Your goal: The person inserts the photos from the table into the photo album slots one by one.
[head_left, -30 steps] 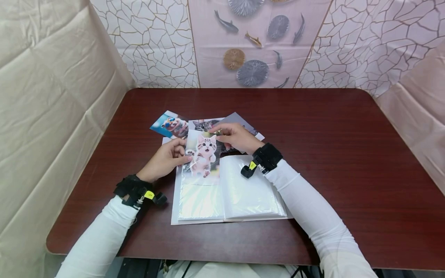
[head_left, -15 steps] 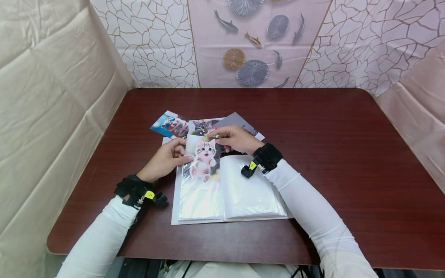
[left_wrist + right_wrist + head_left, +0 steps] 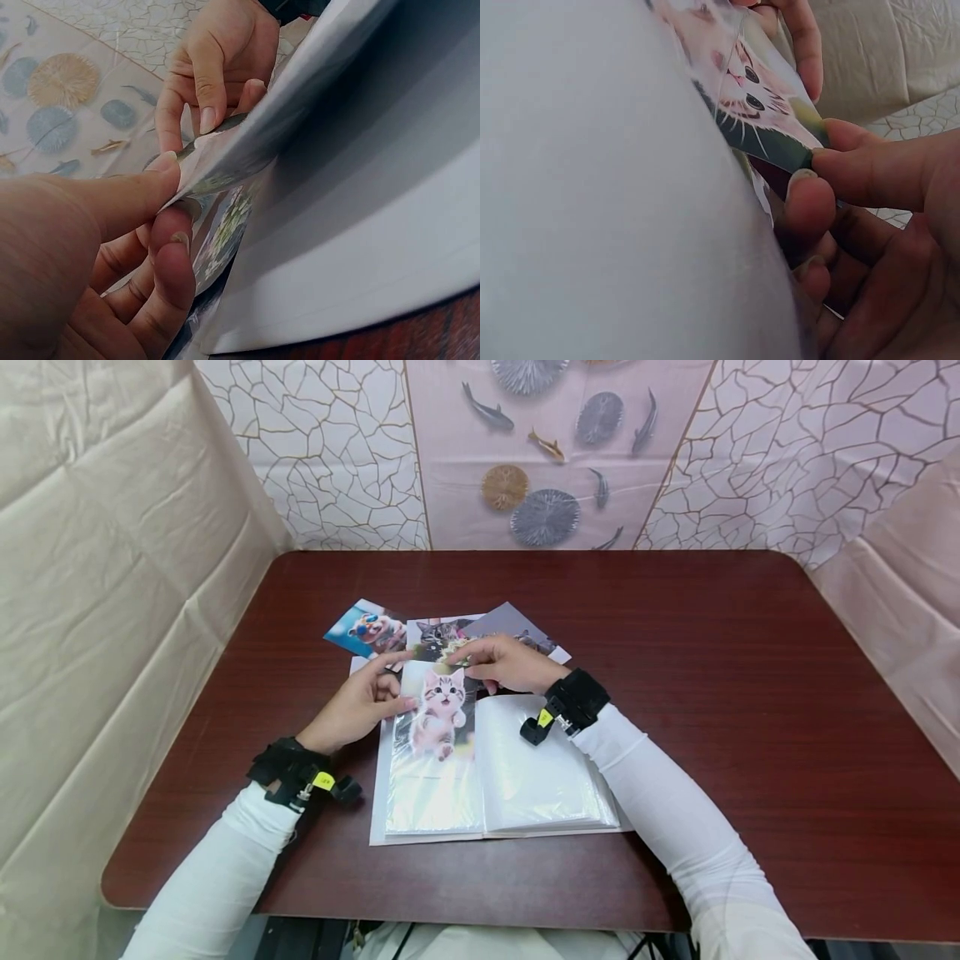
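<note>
A photo album (image 3: 551,768) lies spread on the table with clear plastic pockets on both pages. The lower part of a kitten photo (image 3: 438,714) sits inside the left page's pocket, its upper edge sticking out. My left hand (image 3: 360,706) pinches the pocket's left edge between thumb and fingers, index finger stretched toward the photo's top. In the left wrist view that plastic page (image 3: 232,154) is lifted and bent. My right hand (image 3: 513,662) pinches the photo's upper right corner; the right wrist view shows thumb and index finger at the kitten photo (image 3: 742,86).
Beyond the album's top edge lie more photos: a blue one (image 3: 375,631) with an animal in sunglasses, a tabby cat photo (image 3: 435,633), and a greyish photo (image 3: 506,620). Patterned cloth (image 3: 547,460) hangs behind the brown table (image 3: 750,710).
The kitten photo has slid down, deeper into the left pocket, and the right hand has moved slightly down with it. The left index finger has stretched out toward the photo's top edge.
</note>
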Tool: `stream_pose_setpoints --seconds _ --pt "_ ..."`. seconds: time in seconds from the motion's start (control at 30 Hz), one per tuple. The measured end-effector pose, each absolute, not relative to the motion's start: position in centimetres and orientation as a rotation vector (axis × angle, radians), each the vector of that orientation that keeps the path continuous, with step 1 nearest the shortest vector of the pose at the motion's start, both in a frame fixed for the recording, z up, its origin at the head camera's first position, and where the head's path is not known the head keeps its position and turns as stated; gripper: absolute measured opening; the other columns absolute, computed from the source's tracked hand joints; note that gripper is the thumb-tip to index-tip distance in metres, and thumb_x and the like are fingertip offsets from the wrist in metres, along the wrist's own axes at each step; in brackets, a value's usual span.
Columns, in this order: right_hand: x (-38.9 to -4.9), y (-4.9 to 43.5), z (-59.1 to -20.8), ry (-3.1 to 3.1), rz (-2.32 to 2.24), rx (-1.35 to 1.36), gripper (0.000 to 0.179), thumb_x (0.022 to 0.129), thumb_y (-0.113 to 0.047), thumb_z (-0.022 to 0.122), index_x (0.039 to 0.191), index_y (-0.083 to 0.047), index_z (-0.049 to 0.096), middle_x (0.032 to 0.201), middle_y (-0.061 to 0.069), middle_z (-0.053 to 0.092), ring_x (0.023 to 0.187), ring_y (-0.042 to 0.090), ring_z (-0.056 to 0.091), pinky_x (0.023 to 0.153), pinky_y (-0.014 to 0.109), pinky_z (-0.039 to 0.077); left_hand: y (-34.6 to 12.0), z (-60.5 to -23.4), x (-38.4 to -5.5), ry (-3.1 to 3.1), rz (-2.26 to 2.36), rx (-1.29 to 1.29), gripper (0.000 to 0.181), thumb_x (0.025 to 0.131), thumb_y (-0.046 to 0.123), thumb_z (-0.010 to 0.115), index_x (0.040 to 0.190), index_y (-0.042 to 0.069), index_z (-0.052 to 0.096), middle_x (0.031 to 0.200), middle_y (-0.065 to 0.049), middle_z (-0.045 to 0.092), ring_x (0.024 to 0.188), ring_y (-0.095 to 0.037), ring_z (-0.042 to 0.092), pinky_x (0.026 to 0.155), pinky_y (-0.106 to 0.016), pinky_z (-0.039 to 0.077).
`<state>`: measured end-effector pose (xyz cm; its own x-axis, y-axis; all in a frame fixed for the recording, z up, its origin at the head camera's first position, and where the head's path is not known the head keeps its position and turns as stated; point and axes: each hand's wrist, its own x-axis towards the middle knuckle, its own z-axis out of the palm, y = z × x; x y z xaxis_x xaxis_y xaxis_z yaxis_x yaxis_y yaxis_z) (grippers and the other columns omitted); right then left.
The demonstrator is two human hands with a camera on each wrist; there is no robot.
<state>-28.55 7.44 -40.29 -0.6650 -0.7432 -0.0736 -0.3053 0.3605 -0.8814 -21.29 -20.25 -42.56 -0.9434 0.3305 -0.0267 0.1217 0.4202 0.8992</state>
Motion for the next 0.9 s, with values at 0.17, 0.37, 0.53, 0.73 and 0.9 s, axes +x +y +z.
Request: stream_pose_setpoints --seconds 0.17,0.37,0.53,0.73,0.9 --pt "-28.56 7.35 -40.26 2.137 -1.238 -0.914 0.033 0.103 -0.005 0.055 0.134 -0.012 0.066 0.065 0.008 0.053 0.056 0.02 0.05 0.056 0.027 0.037 -20.22 -42.3 -21.17 2.467 1.545 0.39 0.062 0.094 0.01 0.072 0.149 0.014 0.044 0.084 -0.01 0.058 0.066 -0.017 0.051 0.062 -0.024 0.045" --pt "-28.51 7.36 -40.11 2.089 -1.197 -0.934 0.035 0.104 -0.004 0.054 0.137 -0.008 0.062 0.067 0.009 0.054 0.057 0.021 0.049 0.057 0.028 0.036 -20.28 -42.31 -21.18 2.477 1.546 0.409 0.056 0.093 0.012 0.073 0.144 0.015 0.049 0.082 -0.011 0.057 0.065 -0.018 0.05 0.06 -0.024 0.043" --pt "-28.4 7.31 -39.9 2.076 -1.162 -0.942 0.034 0.103 -0.005 0.056 0.137 -0.008 0.062 0.074 0.011 0.059 0.061 0.02 0.049 0.06 0.027 0.038 -20.29 -42.47 -21.27 2.488 1.544 0.412 0.05 0.093 0.011 0.073 0.139 0.013 0.053 0.081 -0.011 0.056 0.066 -0.018 0.05 0.06 -0.024 0.041" --pt "-28.42 7.22 -40.12 2.084 -1.127 -0.954 0.032 0.102 -0.007 0.059 0.133 -0.01 0.064 0.078 0.012 0.059 0.063 0.019 0.049 0.063 0.028 0.04 -20.21 -42.45 -21.2 2.496 1.534 0.386 0.044 0.094 0.012 0.072 0.135 0.009 0.056 0.083 -0.01 0.056 0.067 -0.018 0.051 0.061 -0.025 0.044" --pt "-28.41 7.2 -40.26 2.066 -1.111 -0.981 0.031 0.101 -0.008 0.06 0.132 -0.009 0.065 0.086 0.013 0.062 0.066 0.02 0.049 0.066 0.028 0.042 -20.22 -42.53 -21.22 2.494 1.54 0.389 0.039 0.094 0.012 0.072 0.13 0.007 0.059 0.083 -0.011 0.057 0.067 -0.019 0.051 0.06 -0.024 0.043"
